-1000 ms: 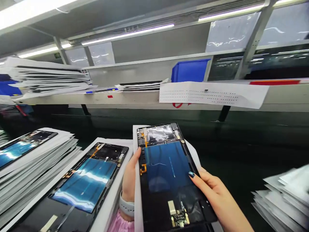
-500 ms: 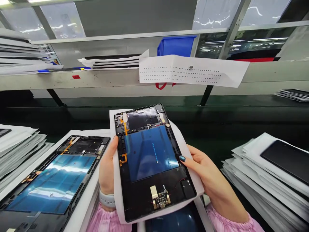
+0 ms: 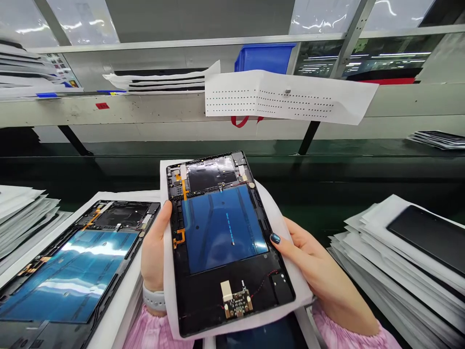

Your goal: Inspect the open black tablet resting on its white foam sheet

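Observation:
Both my hands hold an opened tablet (image 3: 225, 228), tilted up toward me, with a white foam sheet (image 3: 271, 203) behind it. Inside the tablet are a blue battery, orange flex cables and a small circuit board at the near end. My left hand (image 3: 155, 249) grips its left edge, thumb on the rim. On the right edge, my right hand (image 3: 308, 261) presses with the thumb, the fingers hidden behind the foam. Below the held tablet, another dark tablet (image 3: 265, 334) is partly covered. A second opened tablet (image 3: 72, 266) lies on white sheets to the left.
To the right stands a stack of white foam sheets (image 3: 366, 237) with a dark panel (image 3: 428, 235) on top. More sheets (image 3: 25, 218) are piled at far left. A shelf (image 3: 152, 109) crosses behind, with a blue bin (image 3: 265, 57) and a hanging perforated paper (image 3: 269, 102).
The held tablet and both hands keep the same grip. The view has shifted slightly, so the shelf sits higher and the left tablet further left.

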Available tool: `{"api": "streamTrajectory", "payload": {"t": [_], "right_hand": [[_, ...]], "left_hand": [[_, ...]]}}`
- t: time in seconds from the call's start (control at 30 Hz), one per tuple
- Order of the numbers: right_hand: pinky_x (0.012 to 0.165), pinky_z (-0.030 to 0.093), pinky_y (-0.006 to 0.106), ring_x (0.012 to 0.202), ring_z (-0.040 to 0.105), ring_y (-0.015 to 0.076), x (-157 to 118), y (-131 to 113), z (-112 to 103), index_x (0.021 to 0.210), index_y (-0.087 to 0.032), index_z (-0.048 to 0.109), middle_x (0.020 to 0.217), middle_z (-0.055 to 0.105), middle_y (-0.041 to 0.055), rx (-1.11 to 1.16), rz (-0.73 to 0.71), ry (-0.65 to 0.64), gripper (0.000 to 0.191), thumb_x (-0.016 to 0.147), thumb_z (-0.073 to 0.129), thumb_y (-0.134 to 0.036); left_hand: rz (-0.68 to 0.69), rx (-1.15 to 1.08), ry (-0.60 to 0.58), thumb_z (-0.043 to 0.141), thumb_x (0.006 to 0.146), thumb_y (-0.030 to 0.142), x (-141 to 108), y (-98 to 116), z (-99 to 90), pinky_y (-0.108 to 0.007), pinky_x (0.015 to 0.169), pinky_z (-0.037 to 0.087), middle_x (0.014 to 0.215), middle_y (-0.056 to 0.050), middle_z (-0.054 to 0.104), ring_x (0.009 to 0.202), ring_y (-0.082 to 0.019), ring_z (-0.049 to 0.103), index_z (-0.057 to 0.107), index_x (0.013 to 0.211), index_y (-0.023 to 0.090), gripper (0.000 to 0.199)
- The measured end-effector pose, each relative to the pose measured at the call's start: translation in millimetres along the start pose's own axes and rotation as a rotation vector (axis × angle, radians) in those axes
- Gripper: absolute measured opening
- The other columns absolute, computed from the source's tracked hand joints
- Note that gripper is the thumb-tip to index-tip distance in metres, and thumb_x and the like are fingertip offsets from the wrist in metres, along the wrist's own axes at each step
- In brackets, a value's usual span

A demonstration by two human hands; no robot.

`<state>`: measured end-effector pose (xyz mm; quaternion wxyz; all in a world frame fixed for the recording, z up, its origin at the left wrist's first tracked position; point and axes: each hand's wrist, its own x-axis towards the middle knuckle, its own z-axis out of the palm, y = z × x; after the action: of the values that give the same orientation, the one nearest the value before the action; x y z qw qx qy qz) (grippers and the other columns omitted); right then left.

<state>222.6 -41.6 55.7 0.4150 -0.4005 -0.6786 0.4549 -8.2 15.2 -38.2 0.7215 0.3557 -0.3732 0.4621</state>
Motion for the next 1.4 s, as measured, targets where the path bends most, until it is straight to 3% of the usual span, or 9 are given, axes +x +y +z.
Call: {"api": "streamTrajectory", "payload": {"t": [0.1,0.23,0.33,0.43,0.67,0.93,1.13,1.3,1.4], "right_hand": [[0.074,0.057,0.016,0.084,0.064,0.0087,0,0,-1,0.136,-0.023,0.062,0.104,0.066,0.0048,-0.018,0.015,-0.006,0.050,0.097,0.072,-0.052],[0.080,0.057,0.020,0.082,0.062,0.0095,3,7,-3,0.128,-0.022,0.066,0.116,0.066,0.0066,-0.007,0.002,0.075,0.056,0.094,0.068,-0.067],[0.073,0.051,0.016,0.088,0.061,0.0096,7,8,-4,0.109,-0.021,0.070,0.120,0.065,0.0054,0.095,-0.044,0.132,0.047,0.097,0.064,-0.066],[0.063,0.048,0.015,0.076,0.059,0.0083,12,6,-4,0.098,-0.016,0.066,0.095,0.063,0.0045,0.204,-0.054,0.147,0.042,0.088,0.079,-0.055],[0.076,0.057,0.018,0.086,0.065,0.0091,15,13,-12,0.112,-0.018,0.066,0.103,0.064,0.0029,0.010,-0.120,-0.005,0.040,0.081,0.088,-0.031],[0.073,0.061,0.021,0.092,0.070,0.0146,10,6,-4,0.122,-0.048,0.076,0.118,0.067,-0.0017,0.001,-0.119,-0.044,0.062,0.077,0.083,-0.007],[0.100,0.057,0.025,0.121,0.065,0.0191,8,6,-3,0.124,-0.049,0.076,0.143,0.058,-0.0028,-0.047,-0.139,-0.041,0.063,0.077,0.083,-0.007],[0.101,0.057,0.025,0.127,0.062,0.0195,8,5,-3,0.126,-0.053,0.073,0.144,0.056,-0.0025,-0.082,-0.164,-0.046,0.054,0.085,0.083,-0.020],[0.089,0.059,0.021,0.102,0.069,0.0138,8,3,0,0.124,-0.050,0.075,0.134,0.062,-0.0001,-0.062,-0.153,-0.040,0.054,0.084,0.081,-0.014]], "left_hand": [[-0.022,-0.102,-0.085,0.023,0.116,0.047,1,1,0.9,-0.055,0.127,0.005,0.160,-0.018,0.033,0.155,-0.034,0.019,0.036,0.160,0.003,0.063],[-0.067,-0.116,-0.111,0.030,0.115,0.044,5,4,4.6,-0.048,0.130,0.006,0.157,-0.013,0.042,0.154,-0.030,0.028,0.045,0.158,0.005,0.060],[-0.019,0.023,0.019,0.024,0.113,0.057,9,3,7.3,-0.048,0.129,0.016,0.146,-0.012,0.056,0.151,-0.029,0.038,0.048,0.159,0.010,0.071],[0.028,0.097,0.156,0.016,0.110,0.067,14,0,9.9,-0.050,0.129,0.020,0.140,-0.014,0.060,0.150,-0.030,0.040,0.046,0.161,0.008,0.083],[0.044,0.190,0.318,0.019,0.104,0.075,21,-6,17.1,-0.048,0.127,0.029,0.133,-0.013,0.065,0.147,-0.032,0.045,0.049,0.159,0.009,0.091],[0.065,0.277,0.410,0.028,0.101,0.078,22,-1,21.4,-0.048,0.124,0.037,0.124,-0.011,0.069,0.143,-0.032,0.049,0.053,0.157,0.011,0.091],[0.070,0.292,0.505,0.038,0.101,0.075,18,0,23.9,-0.046,0.118,0.045,0.114,-0.009,0.072,0.136,-0.032,0.056,0.058,0.153,0.013,0.083],[0.224,0.136,0.940,0.058,0.101,0.056,14,-1,27.9,-0.025,0.074,0.062,0.081,0.001,0.071,0.084,-0.020,0.074,0.081,0.108,0.017,0.046],[0.289,0.121,1.088,0.064,0.099,0.044,13,-2,28.3,-0.017,0.044,0.049,0.062,0.006,0.062,0.049,-0.012,0.062,0.075,0.074,0.018,0.037]]}}
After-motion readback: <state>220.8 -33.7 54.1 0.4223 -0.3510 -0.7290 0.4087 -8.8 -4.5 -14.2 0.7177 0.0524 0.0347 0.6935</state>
